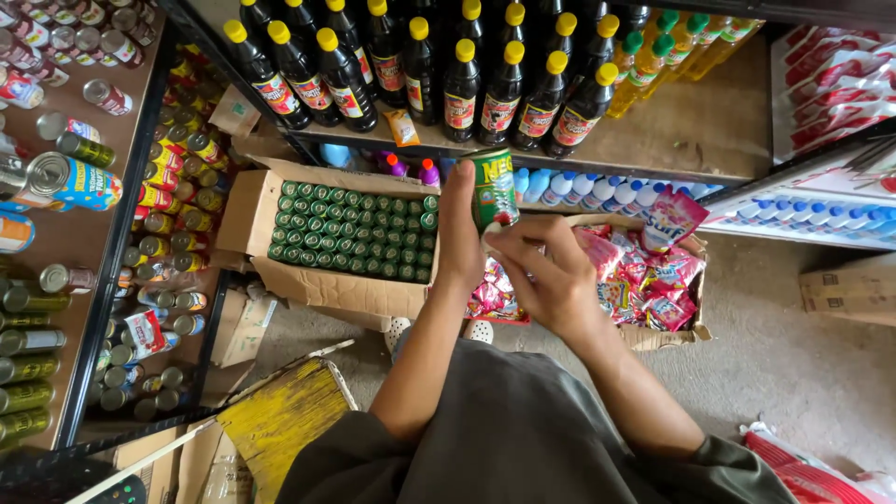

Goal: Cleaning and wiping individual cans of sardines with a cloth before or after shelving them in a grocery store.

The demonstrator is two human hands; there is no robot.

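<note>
While the left hand point(459, 233) wraps closed around a green can point(493, 189), the right hand point(551, 275) pinches its near end above the cardboard box point(252, 210) of green cans.

Glossy green metal can point(492, 189), matt brown cardboard box point(250, 210), rough concrete floor point(775, 364).

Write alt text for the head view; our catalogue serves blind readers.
Both hands hold a green can: left hand grips its side, right hand at its lower end. Below, a cardboard box of green-topped cans; dark bottles line the shelf.
</note>
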